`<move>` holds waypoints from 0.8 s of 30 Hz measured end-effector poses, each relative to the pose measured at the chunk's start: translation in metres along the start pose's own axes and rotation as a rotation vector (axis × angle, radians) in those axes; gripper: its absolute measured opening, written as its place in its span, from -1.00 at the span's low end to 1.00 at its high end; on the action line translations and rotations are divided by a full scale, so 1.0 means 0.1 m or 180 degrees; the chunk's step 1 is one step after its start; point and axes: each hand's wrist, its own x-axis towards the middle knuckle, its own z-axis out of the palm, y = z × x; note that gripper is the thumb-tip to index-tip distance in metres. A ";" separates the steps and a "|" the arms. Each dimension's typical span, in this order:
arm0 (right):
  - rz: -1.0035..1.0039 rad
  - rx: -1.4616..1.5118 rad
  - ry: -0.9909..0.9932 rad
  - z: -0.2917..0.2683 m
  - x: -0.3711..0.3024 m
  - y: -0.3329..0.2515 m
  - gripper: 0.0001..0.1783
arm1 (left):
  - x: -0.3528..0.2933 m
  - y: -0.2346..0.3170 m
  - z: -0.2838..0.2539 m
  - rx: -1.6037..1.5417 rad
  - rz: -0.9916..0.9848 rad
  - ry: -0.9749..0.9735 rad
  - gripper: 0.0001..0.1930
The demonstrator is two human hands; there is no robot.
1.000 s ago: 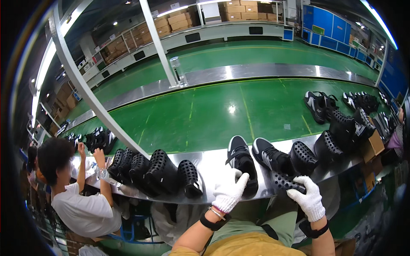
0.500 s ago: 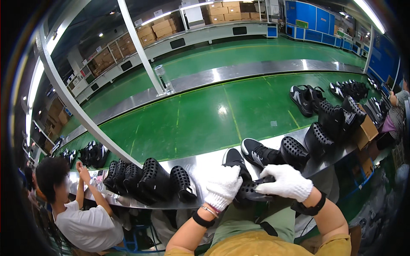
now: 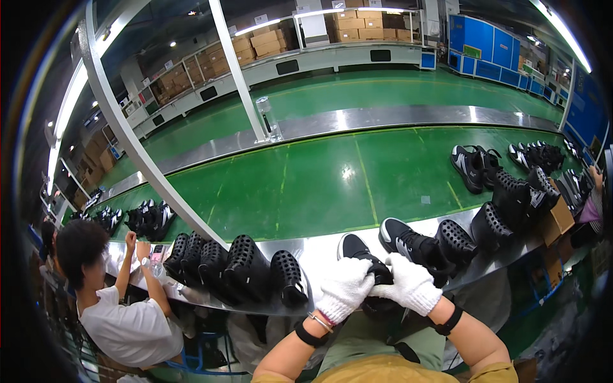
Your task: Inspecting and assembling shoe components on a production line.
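A black sneaker (image 3: pixel 353 247) with a white toe lies on the metal bench in front of me, its toe pointing away. My left hand (image 3: pixel 345 287), in a white knitted glove, grips its left side near the opening. From the other side my right hand (image 3: pixel 410 285), gloved the same way, has its fingers closed on the upper, with the thumb toward the left hand. Dark material between and below the hands is partly hidden, so I cannot tell shoe from insert there. A second black sneaker (image 3: pixel 412 244) lies just right, beside a perforated black shoe insert (image 3: pixel 456 240).
More perforated black inserts (image 3: pixel 242 265) stand along the bench (image 3: pixel 319 252) to the left, and others at right near a cardboard box (image 3: pixel 557 218). A co-worker (image 3: pixel 124 319) sits at the left. Beyond the bench lies a green floor (image 3: pixel 319 185); a white post (image 3: pixel 137 150) slants at left.
My right hand has moved left, closer to the left hand, from a perforated black piece to the sneaker's upper. The whole view has shifted slightly. The co-worker's hands have moved apart.
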 end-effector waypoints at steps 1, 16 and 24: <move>-0.0004 -0.0072 -0.0030 0.06 0.05 0.05 -0.24 | 0.03 0.08 -0.02 -0.0014 0.0014 -0.0008 -0.86; -0.0338 0.2189 0.0902 0.37 0.18 0.50 -0.71 | -0.09 0.01 0.36 -0.0244 0.0211 0.0844 -0.52; -0.0369 0.2087 0.0647 0.42 0.28 0.52 -0.73 | -0.13 0.07 0.15 0.0041 0.0387 0.0291 -0.56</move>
